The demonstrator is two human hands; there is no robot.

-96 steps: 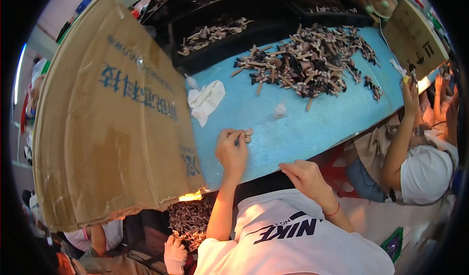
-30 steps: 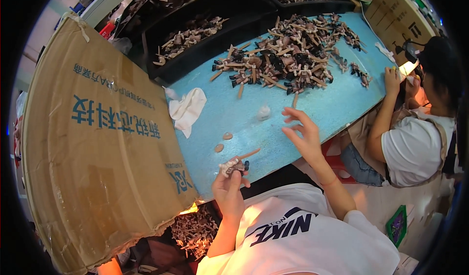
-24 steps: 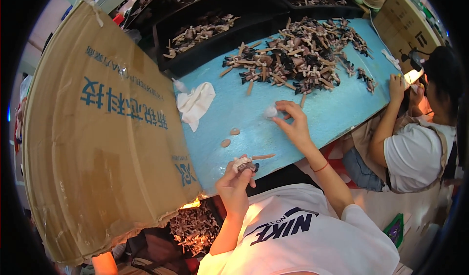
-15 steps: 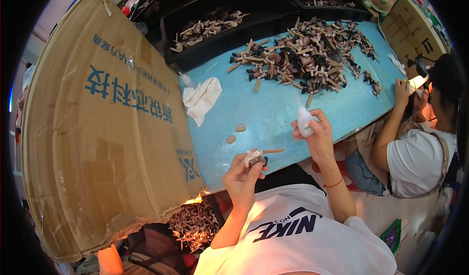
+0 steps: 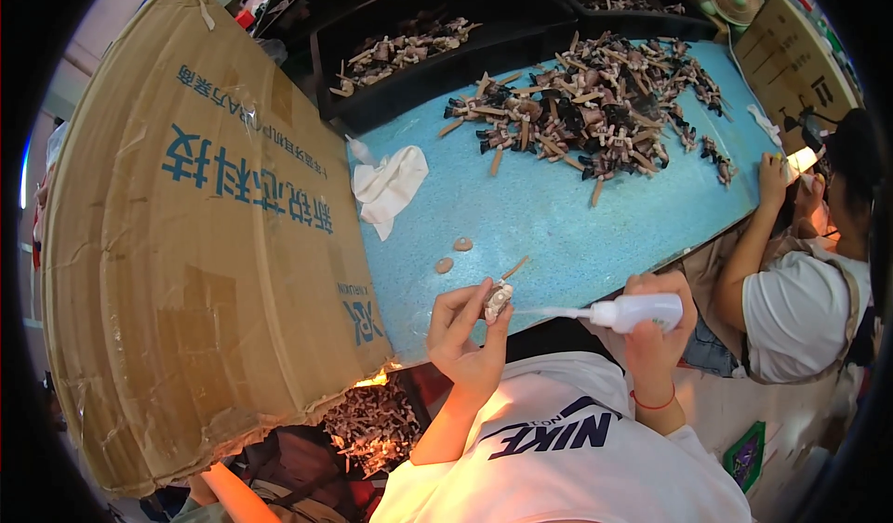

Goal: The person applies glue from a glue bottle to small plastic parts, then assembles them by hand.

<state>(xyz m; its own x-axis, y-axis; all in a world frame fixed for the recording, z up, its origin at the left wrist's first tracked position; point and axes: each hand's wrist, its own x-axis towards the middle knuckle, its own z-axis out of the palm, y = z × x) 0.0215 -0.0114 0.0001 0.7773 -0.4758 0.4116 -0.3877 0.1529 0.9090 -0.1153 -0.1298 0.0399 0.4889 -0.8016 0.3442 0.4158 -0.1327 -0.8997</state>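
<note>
Between the thumb and fingers of my left hand (image 5: 468,337) is a small figurine (image 5: 498,302), pale and brown, with a thin tan stick-like part pointing up from it. My right hand (image 5: 660,330) is wrapped round a white squeeze bottle (image 5: 642,313), tipped on its side. The bottle's long thin nozzle points left, its tip close to the figurine; whether they touch I cannot tell. Two small round tan pieces (image 5: 453,255) lie on the blue tabletop (image 5: 539,216) beyond my left hand.
A heap of similar figurines (image 5: 595,109) covers the table's far side. Black bins (image 5: 446,72) with more stand behind it. At left are a white cloth (image 5: 391,188) and a tall cardboard box (image 5: 205,244). A co-worker (image 5: 800,291) sits at the right.
The squeeze bottle has swung from upright to sideways, its nozzle now beside the figurine. My right hand came lower and nearer. My left hand has turned the figurine, so its stick points up.
</note>
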